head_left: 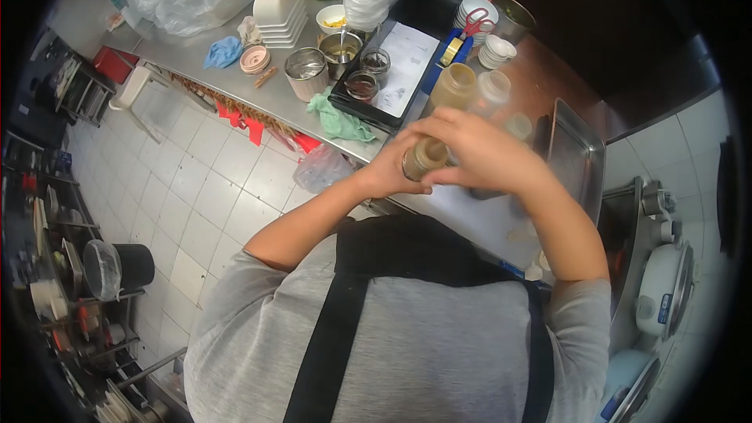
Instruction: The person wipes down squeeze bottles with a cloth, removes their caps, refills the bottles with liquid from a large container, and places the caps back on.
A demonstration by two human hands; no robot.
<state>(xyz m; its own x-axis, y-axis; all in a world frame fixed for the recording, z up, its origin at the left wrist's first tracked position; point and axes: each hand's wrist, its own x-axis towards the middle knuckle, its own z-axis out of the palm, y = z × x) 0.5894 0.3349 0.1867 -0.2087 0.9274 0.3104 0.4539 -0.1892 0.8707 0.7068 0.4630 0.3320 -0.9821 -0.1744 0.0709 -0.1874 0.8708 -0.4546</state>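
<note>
Both hands are around a small clear jar [428, 156] with a brownish inside, held over the front edge of the counter. My left hand [385, 166] wraps its near left side. From the right, my right hand [479, 146] reaches across with its fingers over the far side and its thumb at the near side. Some of the fingertips are hidden behind the jar and each other. Just beyond the hands stand a larger jar with yellowish-brown contents [455, 88] and a paler translucent jar [493, 92].
Left of the hands, a black tray [341, 101] carries a paper sheet [409, 63] and small glass jars. A green cloth [338, 119] lies at the counter edge near a metal canister [306, 77]. To the right is a rectangular metal tray [578, 149].
</note>
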